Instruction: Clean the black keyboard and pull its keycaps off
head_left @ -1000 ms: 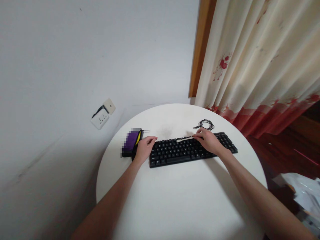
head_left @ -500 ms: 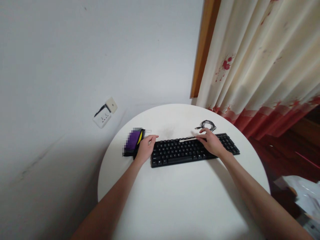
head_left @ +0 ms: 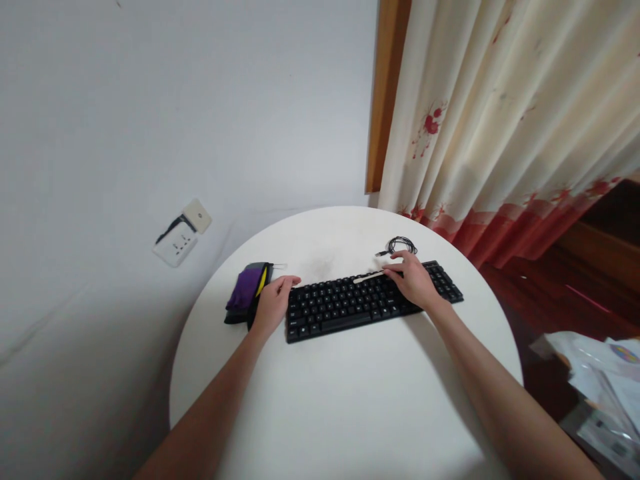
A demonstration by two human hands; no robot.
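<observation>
A black keyboard (head_left: 340,308) lies flat on the white round table (head_left: 320,393). At its back left corner is my left hand (head_left: 273,303), fingers curved along the edge and touching it. My right hand (head_left: 413,280) is over the right part of the keys. Between its thumb and fingers it pinches a thin white stick with a thicker end, which looks like a cotton swab (head_left: 367,277). The swab's tip rests at the top rows of keys, pointing left. Part of the number pad is hidden under my right hand.
A purple and black pouch (head_left: 245,289) with a yellow strip lies left of my left hand. Behind the keyboard sits a coiled black cable (head_left: 403,245) with a plug. A wall socket (head_left: 175,243), a patterned curtain (head_left: 480,133) and plastic bags (head_left: 595,373) surround the table.
The camera view has swung slightly right, so everything appears further left. Both hands keep nearly the same places on the keyboard, and the swab tip has hardly shifted against the keys.
</observation>
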